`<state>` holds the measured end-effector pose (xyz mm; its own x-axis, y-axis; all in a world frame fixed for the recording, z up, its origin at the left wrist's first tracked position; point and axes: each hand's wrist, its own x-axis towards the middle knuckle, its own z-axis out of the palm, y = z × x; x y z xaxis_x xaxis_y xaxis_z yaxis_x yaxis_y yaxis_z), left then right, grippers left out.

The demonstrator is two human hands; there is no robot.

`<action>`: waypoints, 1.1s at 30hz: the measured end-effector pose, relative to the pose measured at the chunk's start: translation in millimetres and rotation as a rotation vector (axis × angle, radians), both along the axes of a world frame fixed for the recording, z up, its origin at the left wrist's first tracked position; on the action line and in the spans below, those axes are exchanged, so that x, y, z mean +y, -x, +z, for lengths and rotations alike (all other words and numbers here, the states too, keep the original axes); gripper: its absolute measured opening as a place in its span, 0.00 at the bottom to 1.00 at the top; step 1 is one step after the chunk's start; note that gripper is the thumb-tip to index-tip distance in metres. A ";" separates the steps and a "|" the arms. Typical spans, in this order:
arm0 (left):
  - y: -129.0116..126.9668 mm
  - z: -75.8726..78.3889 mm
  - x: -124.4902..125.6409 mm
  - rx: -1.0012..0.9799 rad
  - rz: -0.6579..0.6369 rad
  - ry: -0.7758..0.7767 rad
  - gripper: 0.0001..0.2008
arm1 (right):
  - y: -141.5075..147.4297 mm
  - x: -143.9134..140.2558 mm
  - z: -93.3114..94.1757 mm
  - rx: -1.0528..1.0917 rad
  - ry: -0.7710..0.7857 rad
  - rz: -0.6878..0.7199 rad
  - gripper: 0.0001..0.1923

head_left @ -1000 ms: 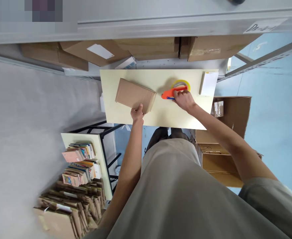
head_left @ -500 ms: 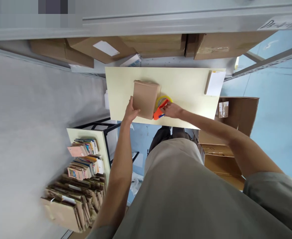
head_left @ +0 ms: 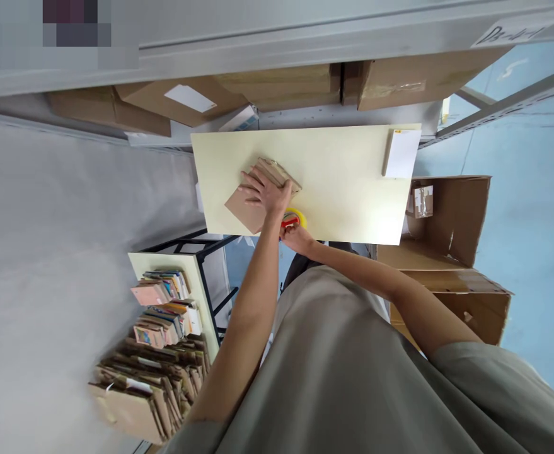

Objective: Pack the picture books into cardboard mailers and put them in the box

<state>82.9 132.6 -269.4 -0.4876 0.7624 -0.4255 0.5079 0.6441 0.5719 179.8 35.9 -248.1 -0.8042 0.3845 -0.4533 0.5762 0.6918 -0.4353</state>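
Observation:
A small brown cardboard box lies turned at an angle on the pale yellow table. My left hand rests on top of it, fingers spread over the cardboard. Close by, at the table's front edge, my right hand is closed round a red tape dispenser with a yellow roll of tape in it. The dispenser's lower end is hidden behind my left forearm and right hand.
A white flat box lies at the table's right end. Cardboard boxes fill the shelf behind. Open cartons stand on the right. To the left, a side table bears books, with folded cardboard beside it.
The box has been turned on the table. My left hand has moved from its left side onto its top. My right hand has brought the tape dispenser nearer to my body and slightly left.

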 end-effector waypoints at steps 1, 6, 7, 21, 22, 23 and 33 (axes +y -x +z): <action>-1.2 -0.4 -1.8 0.082 0.060 -0.007 0.62 | -11.8 0.8 -0.3 -0.011 0.006 -0.009 0.30; -9.1 4.0 -9.8 0.230 0.069 0.006 0.63 | -107.9 22.2 -2.5 -0.111 0.003 -0.084 0.24; -10.1 5.8 -11.8 0.231 0.048 0.020 0.63 | -129.1 31.2 -3.1 -0.129 -0.006 -0.102 0.25; 12.2 30.7 -43.2 0.064 -0.292 -0.066 0.49 | -116.1 100.1 -20.8 -0.106 -0.123 -0.053 0.28; 13.9 31.1 -46.1 0.067 -0.308 -0.054 0.47 | -110.3 96.7 -20.5 -0.102 -0.118 -0.025 0.28; 15.2 31.5 -49.4 0.072 -0.324 -0.041 0.44 | -104.7 92.7 -20.2 -0.097 -0.114 0.004 0.28; 10.3 40.1 -81.2 0.025 -0.365 -0.034 0.15 | -101.2 54.1 -19.7 0.002 -0.052 0.204 0.27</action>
